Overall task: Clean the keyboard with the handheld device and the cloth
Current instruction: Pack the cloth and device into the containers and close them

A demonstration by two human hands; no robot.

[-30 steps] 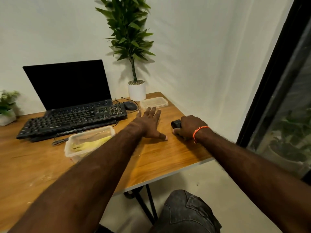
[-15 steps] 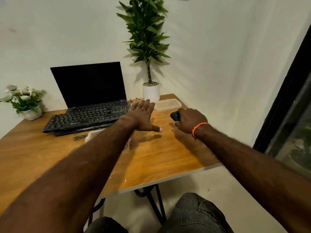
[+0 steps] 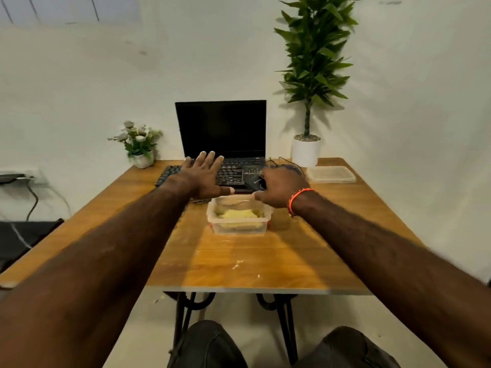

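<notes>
Grip: right hand (image 3: pixel 279 188), fingers curled round a small black handheld device (image 3: pixel 255 181), of which only the left end shows past the knuckles. An orange cord bracelet (image 3: pixel 299 197) sits at that wrist.

Left hand (image 3: pixel 206 175): flat, fingers straight and spread, thumb out to the side, holding nothing. It lies over the left-centre of the keyboard; whether the palm presses the keys or hovers just above them cannot be told.

Keyboard (image 3: pixel 233 172): black, full-width, lying across the far half of the table directly in front of an open laptop (image 3: pixel 221 127) with a dark screen. Judged stiff and flat, steady under a pressing palm, with loose-fitting keycaps that should be brushed lightly. Best steadied at its frame or edge, not by the keys.

Handheld device: judged light, rigid and smooth-cased, suited to a one-hand wrap round the body, as held.

Cloth (image 3: pixel 240 215): yellow, crumpled inside a clear plastic tub (image 3: pixel 239 228) just before the keyboard and just under the right hand. Judged soft and limp; take it by a pinch of any raised fold.

Surroundings: tub lid (image 3: pixel 332 174) at far right; tall potted plant (image 3: pixel 308 83) behind it; small flower pot (image 3: pixel 140 144) at far left; a cable (image 3: pixel 285 160) by the laptop; wooden table (image 3: pixel 239 266) bearing pale specks near its front edge.
</notes>
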